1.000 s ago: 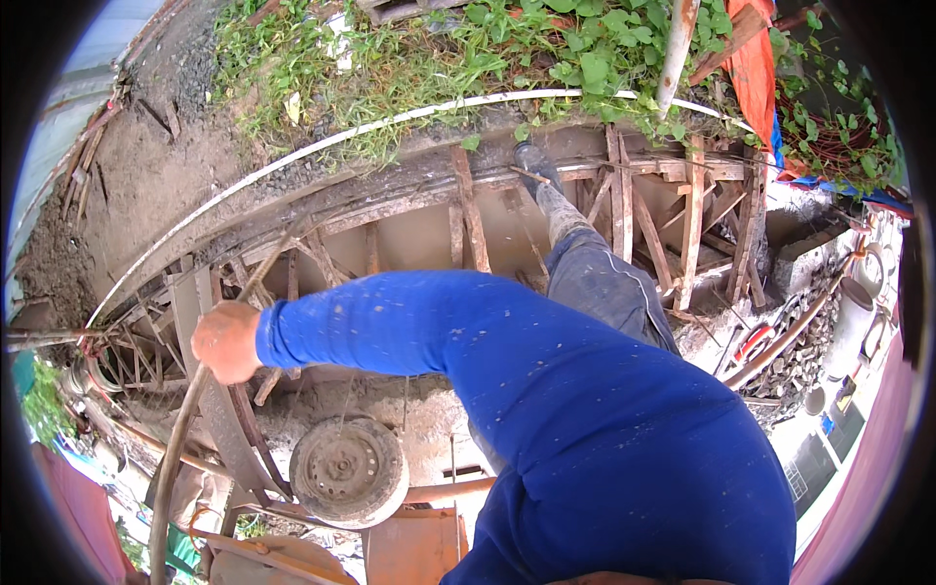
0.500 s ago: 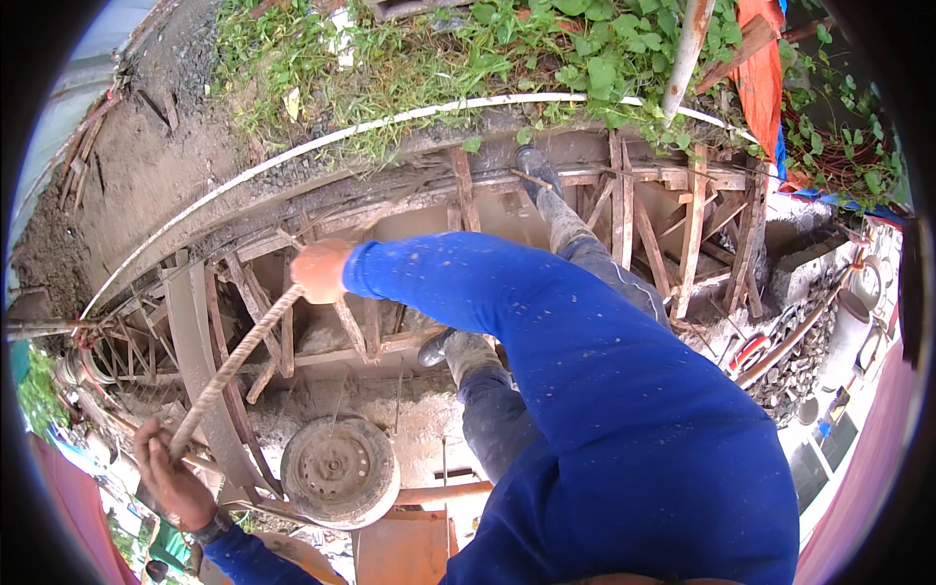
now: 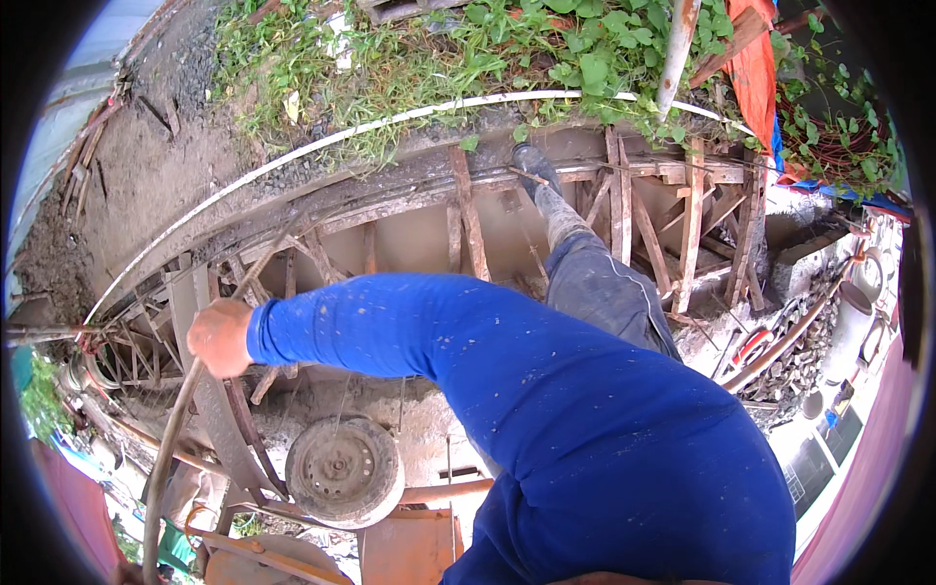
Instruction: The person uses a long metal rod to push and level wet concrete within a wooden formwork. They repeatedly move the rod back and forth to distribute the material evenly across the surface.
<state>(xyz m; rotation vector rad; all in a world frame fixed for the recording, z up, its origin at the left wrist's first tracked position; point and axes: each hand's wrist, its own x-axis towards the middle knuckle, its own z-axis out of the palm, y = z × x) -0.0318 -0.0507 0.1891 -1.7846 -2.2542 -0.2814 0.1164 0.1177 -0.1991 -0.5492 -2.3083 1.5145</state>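
My right hand [image 3: 222, 337] is closed round a long, muddy wooden pole [image 3: 168, 458], with the blue-sleeved arm stretched across to the left. The pole slants from the timber formwork [image 3: 466, 219] down to the lower left edge. Only a small dark part of my left hand [image 3: 127, 573] shows there beside the pole's low end; its fingers cannot be made out. My booted foot [image 3: 536, 166] stands on the muddy far ledge, while the other foot is hidden behind my arm.
A mud-caked wheel [image 3: 343, 473] lies near an orange-brown metal sheet [image 3: 409, 546]. Wooden braces [image 3: 692, 224] cross the curved trench. Behind it runs a white pipe [image 3: 322, 143], with weeds beyond. Broken stones [image 3: 780, 366] and buckets [image 3: 850, 302] are at right.
My right hand has moved left and down, still gripping the pole. The pole has slid toward the lower left. My left hand has dropped almost out of view.
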